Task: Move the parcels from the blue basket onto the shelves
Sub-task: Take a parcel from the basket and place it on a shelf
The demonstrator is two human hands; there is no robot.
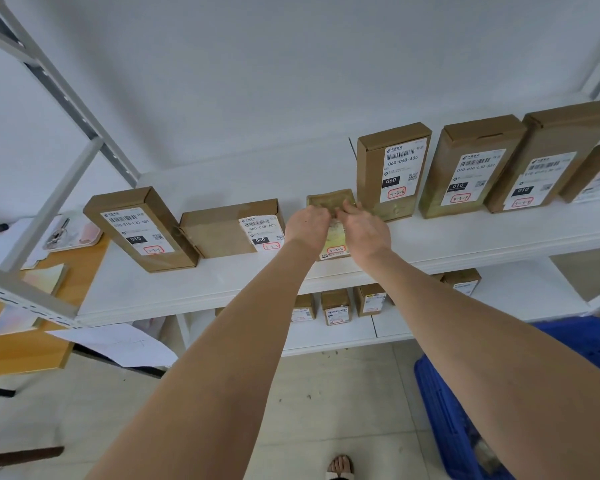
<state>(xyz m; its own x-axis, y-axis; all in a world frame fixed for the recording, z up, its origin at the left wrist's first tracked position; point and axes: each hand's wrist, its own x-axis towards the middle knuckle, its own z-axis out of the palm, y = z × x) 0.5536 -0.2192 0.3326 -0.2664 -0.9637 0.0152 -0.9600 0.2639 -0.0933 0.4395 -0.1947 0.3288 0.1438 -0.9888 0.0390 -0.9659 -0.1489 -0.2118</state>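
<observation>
Wood table far left, papers on it. White shelf: tilted box, low box just beside it. Left hand and right hand both grip small parcel on shelf, fingers curled on its upper part. Upright boxes just right. Blue basket on floor, lower right.

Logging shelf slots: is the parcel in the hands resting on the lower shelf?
No, the left hand and right hand grip the parcel on the upper shelf.
</observation>
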